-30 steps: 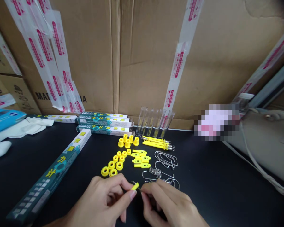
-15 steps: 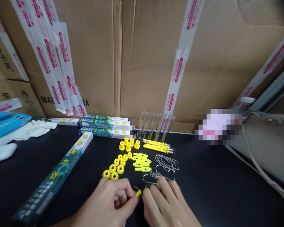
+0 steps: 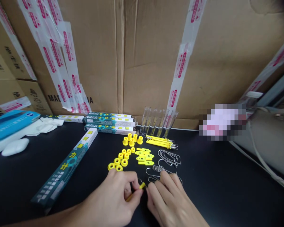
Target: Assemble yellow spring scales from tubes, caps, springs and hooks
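My left hand pinches a thin yellow plastic rod between thumb and index finger; its tip points toward the other hand. Just right of that tip, my right hand is closed in a pinch, and what its fingertips grip is hidden. A thin wire loop shows beside the rod's tip. Bent metal hooks and small coil springs lie beyond my right hand. Past my left hand are yellow rings, flanged caps and flat yellow pieces with holes. Several yellow rods with springs lie farther back.
Clear tubes stand against a cardboard wall. Printed narrow boxes are stacked at the back; another box lies diagonally at left. A blue pack and a white case sit far left. A cable runs along the right.
The view has shifted slightly, so the table items appear higher and farther right. Both hands stay together at the yellow rod, and more of the rod shows inside my left hand.
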{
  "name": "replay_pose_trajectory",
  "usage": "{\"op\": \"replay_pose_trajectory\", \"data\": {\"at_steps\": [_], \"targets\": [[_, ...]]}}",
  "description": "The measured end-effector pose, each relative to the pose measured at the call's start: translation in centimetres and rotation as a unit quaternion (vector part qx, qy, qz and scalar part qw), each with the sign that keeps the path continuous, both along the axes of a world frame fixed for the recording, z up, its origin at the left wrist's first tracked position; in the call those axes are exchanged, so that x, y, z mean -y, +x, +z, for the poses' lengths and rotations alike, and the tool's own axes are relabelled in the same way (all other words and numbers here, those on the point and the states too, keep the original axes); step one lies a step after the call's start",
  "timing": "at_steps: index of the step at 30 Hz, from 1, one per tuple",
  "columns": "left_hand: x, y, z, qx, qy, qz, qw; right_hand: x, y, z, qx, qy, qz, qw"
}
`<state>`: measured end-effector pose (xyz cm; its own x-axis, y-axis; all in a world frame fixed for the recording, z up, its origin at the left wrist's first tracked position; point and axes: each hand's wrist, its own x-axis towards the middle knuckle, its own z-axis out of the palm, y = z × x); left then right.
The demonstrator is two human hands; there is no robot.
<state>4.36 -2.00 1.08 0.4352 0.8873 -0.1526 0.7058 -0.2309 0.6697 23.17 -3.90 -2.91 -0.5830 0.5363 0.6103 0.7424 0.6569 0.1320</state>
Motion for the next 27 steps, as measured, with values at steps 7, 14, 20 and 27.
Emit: {"op": "replay_pose_trajectory", "data": {"at_steps": [7, 14, 20, 27], "targets": [[0.3, -0.1, 0.1, -0.055, 0.045, -0.011, 0.997, 0.3, 0.1, 0.0, 0.012, -0.012, -0.005, 1.0], [0.9, 0.0, 0.7, -0.127, 0.077, -0.037, 0.988, 0.7, 0.4, -0.2, 0.029, -0.056, -0.005, 0.998], [1.1, -0.2, 0.6, -0.132, 0.06, -0.026, 0.989, 0.8, 0.4, 0.0, 0.024, -0.062, -0.008, 0.998], [1.2, 0.3, 1.3, -0.177, 0.089, -0.067, 0.978, 0.8, 0.2, -0.4, 0.01, -0.05, -0.006, 0.999]]}}
